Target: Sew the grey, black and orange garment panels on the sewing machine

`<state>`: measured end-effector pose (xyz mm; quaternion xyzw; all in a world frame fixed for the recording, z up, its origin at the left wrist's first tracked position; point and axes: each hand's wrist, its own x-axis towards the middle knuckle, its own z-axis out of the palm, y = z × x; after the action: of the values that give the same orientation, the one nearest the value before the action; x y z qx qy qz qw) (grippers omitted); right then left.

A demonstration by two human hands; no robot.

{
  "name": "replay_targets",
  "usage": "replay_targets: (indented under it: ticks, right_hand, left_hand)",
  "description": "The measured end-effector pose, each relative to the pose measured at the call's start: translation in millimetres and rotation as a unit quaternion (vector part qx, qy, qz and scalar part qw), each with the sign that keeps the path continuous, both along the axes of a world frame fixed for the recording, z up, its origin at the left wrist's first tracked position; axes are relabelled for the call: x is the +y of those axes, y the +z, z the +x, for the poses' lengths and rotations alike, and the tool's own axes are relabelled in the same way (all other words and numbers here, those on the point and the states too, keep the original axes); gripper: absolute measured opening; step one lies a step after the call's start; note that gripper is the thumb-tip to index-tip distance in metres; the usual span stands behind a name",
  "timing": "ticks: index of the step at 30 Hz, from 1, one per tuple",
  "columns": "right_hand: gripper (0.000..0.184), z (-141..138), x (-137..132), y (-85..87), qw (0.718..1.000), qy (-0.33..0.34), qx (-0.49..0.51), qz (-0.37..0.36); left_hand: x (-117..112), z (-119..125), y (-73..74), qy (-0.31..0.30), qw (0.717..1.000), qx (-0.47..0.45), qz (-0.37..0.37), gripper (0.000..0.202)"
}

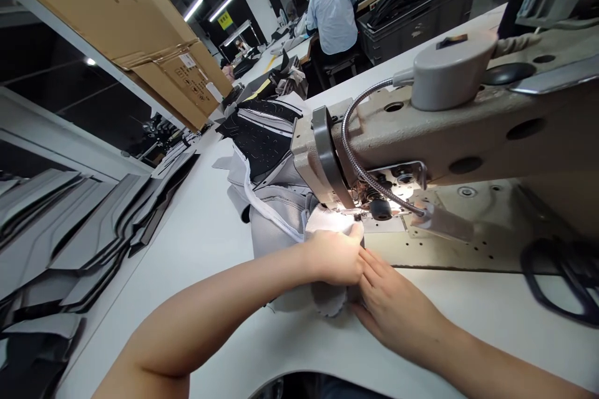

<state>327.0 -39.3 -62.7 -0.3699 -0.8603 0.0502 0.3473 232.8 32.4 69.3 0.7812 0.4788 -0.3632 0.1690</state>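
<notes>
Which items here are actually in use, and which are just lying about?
In use: left hand, right hand, grey fabric piece, sewing machine.
Lying about: stacked cut panels, cardboard boxes, black scissors, black-and-white piece pile.

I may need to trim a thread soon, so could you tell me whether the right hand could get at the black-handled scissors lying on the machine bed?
Probably yes: the right hand rests on the grey fabric piece, and the white table between it and the black-handled scissors looks bare.
</notes>
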Motion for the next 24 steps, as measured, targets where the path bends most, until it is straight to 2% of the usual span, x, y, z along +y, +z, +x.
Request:
replay_targets:
  ticks: [3, 7, 11, 13, 14, 16, 18, 21, 24]
  right_hand:
    - [0.052, 3, 2, 1.6, 1.0, -0.002, 0.017, -0.022]
    - [0.049, 7, 9, 0.6, 0.998, 0.006, 0.023, -0.051]
    - [0.049, 8, 16, 1.4, 0.999, -0.007, 0.017, -0.052]
    - [0.049, 9, 16, 3.6, 0.998, -0.01, 0.023, -0.059]
    - [0.049, 10, 16, 5.0, 0.997, -0.005, 0.03, -0.067]
    - [0.051, 11, 15, 6.9, 0.996, 0.013, 0.041, -0.079]
    - [0.053, 12, 14, 6.5, 0.996, 0.025, 0.042, -0.081]
    - [0.052, 12, 14, 0.4, 0.996, 0.021, 0.033, -0.074]
    - [0.05, 13, 13, -8.6, 0.996, 0.018, 0.026, -0.082]
  left_hand:
    - [-3, 0, 1.0, -0.017, 1.0, 0.014, 0.006, 0.075]
    - [0, -2, -6.3, -0.026, 0.999, 0.004, 0.042, 0.066]
    - [2, -5, -14.5, -0.033, 0.994, -0.048, 0.088, 0.047]
    - [3, -14, -15.4, -0.051, 0.987, -0.098, 0.117, 0.032]
    - [3, -23, -14.9, -0.067, 0.982, -0.121, 0.129, 0.028]
    - [4, -51, -12.2, -0.091, 0.972, -0.144, 0.164, 0.035]
    - [4, -89, -7.3, -0.062, 0.967, -0.118, 0.218, 0.037]
    - [2, -141, 1.3, 0.019, 0.956, -0.058, 0.286, 0.034]
    - [-3, -165, 2.9, 0.026, 0.952, -0.058, 0.298, 0.029]
